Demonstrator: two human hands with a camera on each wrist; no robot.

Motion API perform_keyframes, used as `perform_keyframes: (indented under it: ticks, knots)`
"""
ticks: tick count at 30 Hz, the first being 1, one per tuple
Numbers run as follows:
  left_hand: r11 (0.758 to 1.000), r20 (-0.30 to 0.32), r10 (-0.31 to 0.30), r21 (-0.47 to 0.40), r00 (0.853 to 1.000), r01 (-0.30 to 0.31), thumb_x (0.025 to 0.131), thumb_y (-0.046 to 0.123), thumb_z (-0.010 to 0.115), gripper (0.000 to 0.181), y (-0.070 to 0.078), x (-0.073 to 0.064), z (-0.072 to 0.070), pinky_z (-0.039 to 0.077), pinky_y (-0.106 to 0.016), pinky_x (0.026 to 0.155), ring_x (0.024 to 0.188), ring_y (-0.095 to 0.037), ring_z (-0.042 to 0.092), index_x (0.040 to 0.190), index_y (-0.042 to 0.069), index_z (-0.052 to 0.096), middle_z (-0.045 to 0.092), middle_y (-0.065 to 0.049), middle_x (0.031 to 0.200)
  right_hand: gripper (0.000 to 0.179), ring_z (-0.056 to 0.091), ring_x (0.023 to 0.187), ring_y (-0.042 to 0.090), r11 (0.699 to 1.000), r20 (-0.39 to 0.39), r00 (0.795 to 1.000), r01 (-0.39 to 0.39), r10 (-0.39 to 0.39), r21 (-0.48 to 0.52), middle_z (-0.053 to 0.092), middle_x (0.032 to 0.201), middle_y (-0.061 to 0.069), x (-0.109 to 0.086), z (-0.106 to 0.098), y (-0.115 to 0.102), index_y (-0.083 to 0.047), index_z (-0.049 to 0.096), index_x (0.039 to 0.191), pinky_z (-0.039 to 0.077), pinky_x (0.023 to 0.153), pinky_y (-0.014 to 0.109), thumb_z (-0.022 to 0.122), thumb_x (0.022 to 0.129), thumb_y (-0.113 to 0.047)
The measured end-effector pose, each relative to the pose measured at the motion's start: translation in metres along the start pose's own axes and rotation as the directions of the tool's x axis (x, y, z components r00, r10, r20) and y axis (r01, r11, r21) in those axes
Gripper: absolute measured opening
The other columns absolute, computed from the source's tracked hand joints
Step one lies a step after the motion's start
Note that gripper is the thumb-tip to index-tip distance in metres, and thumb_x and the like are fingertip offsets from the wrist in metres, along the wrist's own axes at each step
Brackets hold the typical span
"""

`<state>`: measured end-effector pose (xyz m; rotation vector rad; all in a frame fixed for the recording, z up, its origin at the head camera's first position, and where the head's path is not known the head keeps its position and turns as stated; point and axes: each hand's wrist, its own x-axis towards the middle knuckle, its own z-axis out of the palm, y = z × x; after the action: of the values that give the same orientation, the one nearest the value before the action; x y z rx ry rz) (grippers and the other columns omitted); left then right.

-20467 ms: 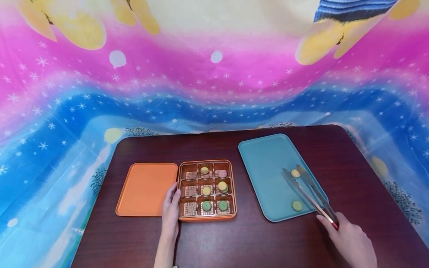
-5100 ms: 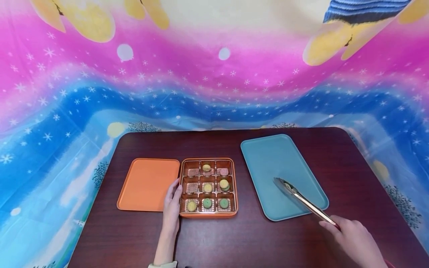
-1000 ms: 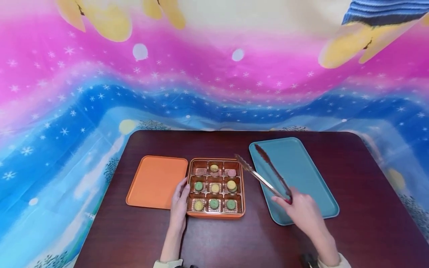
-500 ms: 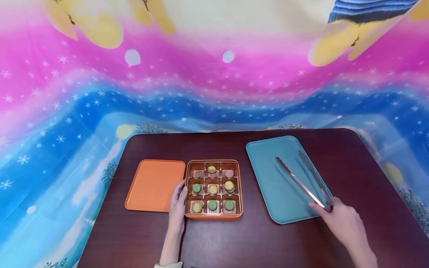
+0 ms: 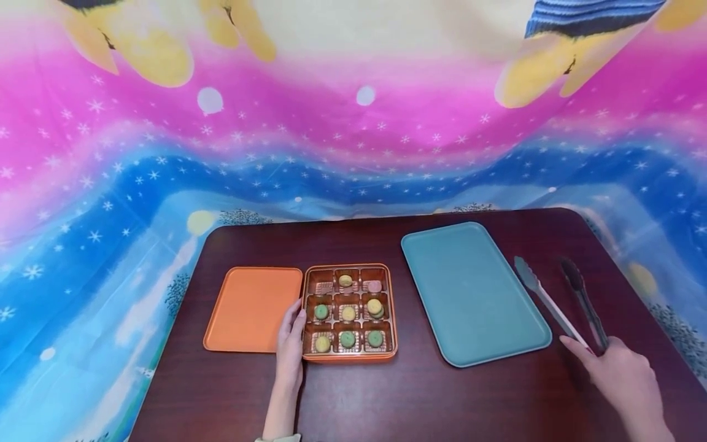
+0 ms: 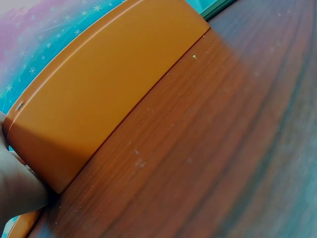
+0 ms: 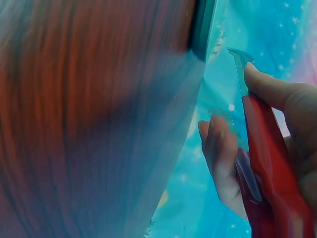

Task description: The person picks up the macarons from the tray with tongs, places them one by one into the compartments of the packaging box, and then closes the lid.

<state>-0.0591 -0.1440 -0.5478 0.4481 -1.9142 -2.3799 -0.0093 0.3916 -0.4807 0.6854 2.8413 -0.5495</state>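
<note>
My right hand (image 5: 624,374) grips a pair of tongs (image 5: 555,310) by the red handles (image 7: 270,158). The tongs' arms are spread with nothing between them, over the table just right of the teal tray (image 5: 469,288). My left hand (image 5: 289,341) lies along the left side of an orange box (image 5: 393,331), its fingers fairly straight against the wall (image 6: 109,84). Inside is a brown insert of nine compartments. Several hold macarons: a green macaron (image 5: 321,312) at middle left, a yellow macaron (image 5: 323,344) at front left, a pink macaron (image 5: 374,286) at back right. The back left compartment holds none.
An orange lid-like square tray (image 5: 254,307) lies left of the box, partly behind my left hand. Bare dark wood table (image 5: 353,405) shows in front of the box. A patterned cloth (image 5: 353,141) hangs around the table's back and sides.
Two macarons have left the teal tray; a yellow and a green one now sit in the box's left column. Lately the spread tongs swung from near the box rightward past the tray. My left hand stays.
</note>
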Motion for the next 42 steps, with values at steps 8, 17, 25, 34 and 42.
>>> perform_keyframes:
  ticks: [8, 17, 25, 34, 42]
  knots:
    - [1.0, -0.02, 0.014, 0.003, 1.0, -0.014, 0.111, 0.031, 0.051, 0.052, -0.002, 0.001, -0.001, 0.05, -0.024, 0.094, 0.124, -0.022, 0.057, 0.154, 0.004, 0.045, 0.05, -0.019, 0.15, 0.078, 0.057, 0.054, 0.029, 0.999, -0.014, 0.999, -0.037, 0.037, -0.014, 0.058, 0.06, 0.009, 0.004, 0.0, 0.007, 0.007, 0.047, 0.078, 0.049, 0.058, 0.052, 0.058, 0.096, -0.068]
    - [1.0, -0.012, 0.01, 0.018, 1.0, -0.01, 0.111, 0.031, 0.05, 0.052, 0.0, 0.0, 0.0, 0.05, -0.024, 0.094, 0.122, -0.021, 0.058, 0.155, 0.004, 0.044, 0.05, -0.02, 0.149, 0.08, 0.057, 0.055, 0.03, 0.996, 0.012, 0.996, -0.085, 0.085, -0.02, 0.057, 0.061, 0.012, 0.009, 0.007, 0.015, 0.007, 0.046, 0.078, 0.049, 0.065, 0.056, 0.055, 0.096, -0.071]
    - [0.999, -0.011, 0.045, 0.022, 0.999, -0.045, 0.11, 0.029, 0.053, 0.05, 0.0, 0.001, 0.0, 0.049, -0.023, 0.094, 0.123, -0.02, 0.056, 0.154, 0.006, 0.046, 0.05, -0.019, 0.149, 0.084, 0.058, 0.054, 0.028, 0.994, 0.048, 0.993, -0.11, 0.109, 0.017, 0.058, 0.061, 0.014, 0.013, 0.012, 0.02, 0.012, 0.044, 0.084, 0.05, 0.061, 0.053, 0.051, 0.097, -0.072]
    - [0.994, -0.036, 0.106, 0.041, 0.994, -0.104, 0.109, 0.02, 0.056, 0.045, 0.002, 0.001, 0.001, 0.046, -0.021, 0.099, 0.131, -0.021, 0.053, 0.151, 0.007, 0.052, 0.053, -0.012, 0.151, 0.09, 0.058, 0.065, 0.034, 0.979, 0.195, 0.963, -0.166, 0.186, -0.117, 0.049, 0.072, 0.02, 0.01, 0.012, 0.021, 0.015, 0.04, 0.09, 0.049, 0.063, 0.048, 0.046, 0.097, -0.075]
    - [0.991, -0.043, 0.075, 0.117, 0.996, -0.07, 0.11, 0.019, 0.053, 0.044, 0.007, -0.001, 0.001, 0.045, -0.024, 0.102, 0.134, -0.026, 0.051, 0.153, 0.006, 0.051, 0.052, -0.014, 0.152, 0.099, 0.059, 0.07, 0.038, 0.974, 0.238, 0.952, -0.152, 0.19, -0.168, 0.051, 0.076, 0.023, 0.013, 0.013, 0.022, 0.016, 0.04, 0.091, 0.051, 0.068, 0.052, 0.047, 0.091, -0.082]
